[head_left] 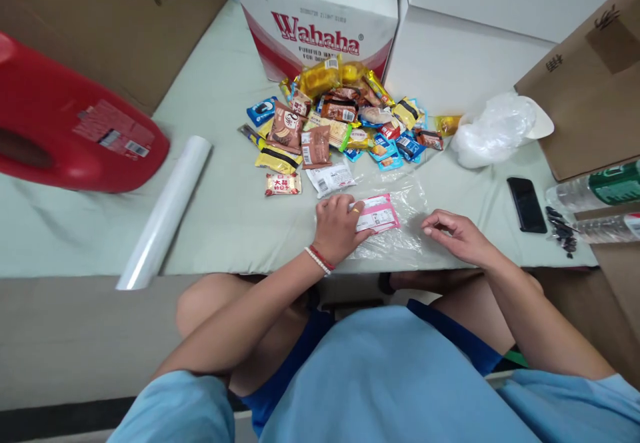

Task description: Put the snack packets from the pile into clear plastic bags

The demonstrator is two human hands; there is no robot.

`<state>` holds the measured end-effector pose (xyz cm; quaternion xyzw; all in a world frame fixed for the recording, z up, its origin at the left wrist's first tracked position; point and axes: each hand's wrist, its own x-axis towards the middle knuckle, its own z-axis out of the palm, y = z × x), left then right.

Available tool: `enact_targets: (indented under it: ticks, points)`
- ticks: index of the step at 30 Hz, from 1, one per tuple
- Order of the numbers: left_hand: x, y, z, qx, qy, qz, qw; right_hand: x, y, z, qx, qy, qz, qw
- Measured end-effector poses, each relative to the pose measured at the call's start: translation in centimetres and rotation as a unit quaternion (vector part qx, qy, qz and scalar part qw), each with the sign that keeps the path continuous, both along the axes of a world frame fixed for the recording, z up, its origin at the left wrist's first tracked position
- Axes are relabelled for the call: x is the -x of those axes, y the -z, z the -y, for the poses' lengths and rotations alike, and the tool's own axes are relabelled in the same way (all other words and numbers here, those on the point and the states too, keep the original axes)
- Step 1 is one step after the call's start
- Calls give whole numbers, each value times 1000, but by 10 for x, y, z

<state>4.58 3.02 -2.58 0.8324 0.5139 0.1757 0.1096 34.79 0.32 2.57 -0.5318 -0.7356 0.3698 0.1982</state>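
My left hand (pixel 339 224) lies over a pink-and-white snack packet (pixel 377 214), its fingers closed on the packet's left end. Beneath the packet a clear plastic bag (pixel 407 246) is spread flat on the table. At the bag's right edge is my right hand (pixel 457 235), fingers curled with thumb and forefinger together; whether any film is pinched between them is too fine to see. Just beyond my left hand are a white packet (pixel 330 178) and a cream-and-red packet (pixel 283 184).
A heap of wrapped snacks (pixel 340 113) lies before a Wahaha carton (pixel 320 26). Leftward are a white film roll (pixel 165 213) and red jug (pixel 75 123). Rightward are bunched plastic bags (pixel 493 130), a phone (pixel 527 204) and plastic bottles (pixel 595 186). The table edge (pixel 215 274) is near me.
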Motion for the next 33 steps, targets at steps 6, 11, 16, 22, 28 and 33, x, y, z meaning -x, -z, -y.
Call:
enact_targets:
  ticks: [6, 11, 16, 22, 28, 33]
  points:
    - [-12, 6, 3, -16, 23, 13, 1000, 24, 15, 49, -136, -77, 111, 981]
    - [8, -1, 11, -47, 108, 52, 992, 38, 34, 61, -162, -73, 148, 973]
    - [42, -11, 31, -47, 265, -1, 963, 31, 20, 45, -175, -61, 64, 981]
    - [67, -10, 33, 37, 119, 53, 991, 27, 9, 9, -149, -79, 23, 985]
    - [85, -14, 6, 202, -49, 229, 951, 30, 4, -40, -46, -83, 2, 996]
    - [78, -7, 2, 98, -126, 218, 963, 37, 15, -76, 60, -29, -1, 998]
